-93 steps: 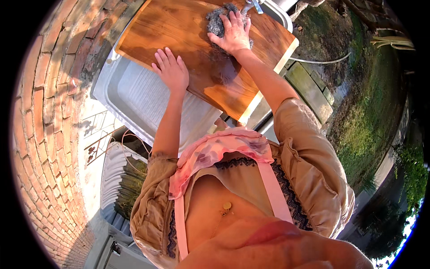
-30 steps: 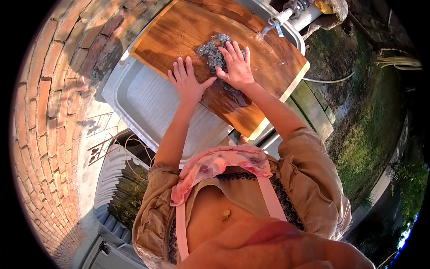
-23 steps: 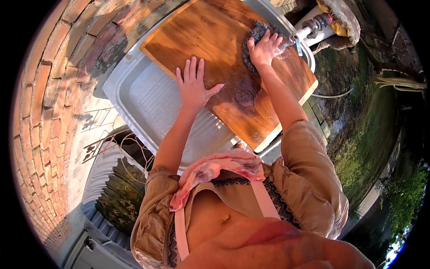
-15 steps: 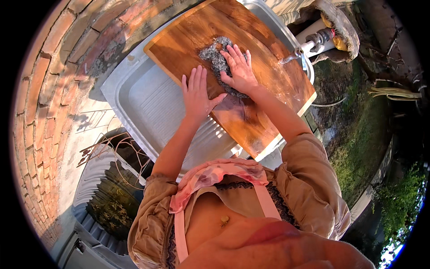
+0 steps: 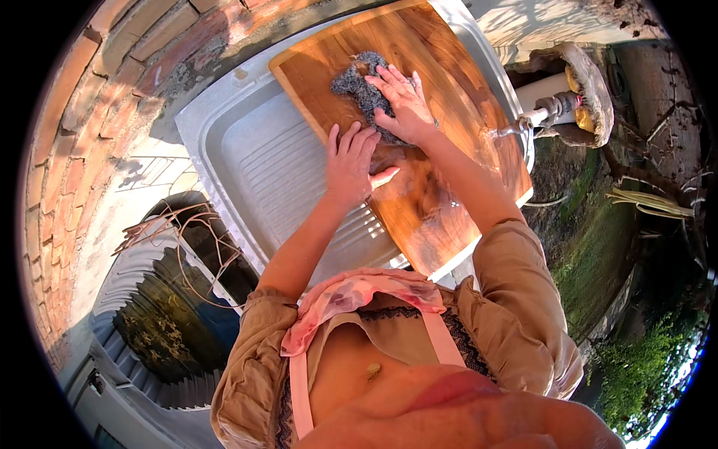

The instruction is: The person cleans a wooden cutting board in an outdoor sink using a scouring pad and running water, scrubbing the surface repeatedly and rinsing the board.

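a large wooden cutting board (image 5: 441,142), warm brown and wet across its middle, lies tilted over the basin of a stainless steel sink (image 5: 247,161) set against a red brick wall (image 5: 82,112). on the far part of the board lies a grey steel wool scrubber (image 5: 361,86), and the right hand (image 5: 404,101) lies flat on top of it, fingers (image 5: 389,78) spread and pressed down on the wad rather than pinching it. the left hand (image 5: 351,161) lies just beside, on the near left edge of the board, palm down, fingers (image 5: 350,138) close together and pointing away, thumb stuck out toward the right across the wet wood; it holds nothing. the fingertips of the left hand come close to the scrubber's near edge, though whether they touch it cannot be told. the ribbed drainboard (image 5: 299,194) of the sink lies to the left of the board, bare metal in bright sun. to the right of the board a metal tap (image 5: 550,112) on a pale pipe points toward the board, a thin stream of water at its mouth. lower left, below the sink, stands a corrugated metal tub (image 5: 142,314) with dark greenish water, tangled wire (image 5: 179,224) over its rim. no package, label or sign can be made out anywhere in view. to the right, grass (image 5: 598,262) and bare ground.
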Demonstrator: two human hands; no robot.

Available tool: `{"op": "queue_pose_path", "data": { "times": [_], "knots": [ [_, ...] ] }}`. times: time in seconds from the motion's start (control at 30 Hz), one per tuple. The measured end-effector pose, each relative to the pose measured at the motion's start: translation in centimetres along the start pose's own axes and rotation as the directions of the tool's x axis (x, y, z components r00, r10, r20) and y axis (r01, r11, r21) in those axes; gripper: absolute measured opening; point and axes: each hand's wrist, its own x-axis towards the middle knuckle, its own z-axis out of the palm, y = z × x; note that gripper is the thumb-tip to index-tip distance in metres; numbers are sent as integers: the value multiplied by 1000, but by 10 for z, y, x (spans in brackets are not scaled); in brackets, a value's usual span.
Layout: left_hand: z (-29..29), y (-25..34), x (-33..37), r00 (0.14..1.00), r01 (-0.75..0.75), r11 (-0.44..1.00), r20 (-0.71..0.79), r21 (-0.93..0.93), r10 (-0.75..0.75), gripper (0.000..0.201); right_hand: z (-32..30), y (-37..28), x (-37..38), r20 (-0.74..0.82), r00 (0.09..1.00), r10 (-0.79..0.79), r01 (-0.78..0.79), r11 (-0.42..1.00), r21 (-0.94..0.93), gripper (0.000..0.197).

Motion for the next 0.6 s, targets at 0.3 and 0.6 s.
{"op": "queue_pose_path", "data": {
  "times": [0.3,0.6],
  "knots": [
    [8,6,3,998,-44,987,-57,-156,35,51,12,19,96,-234,964,123,-139,989,-51,62],
    [-25,-3,-76,966,-158,877,113,-454,232,31,-31,3,-67,0,998,-59,59,997,-51,55]
  ]
}}
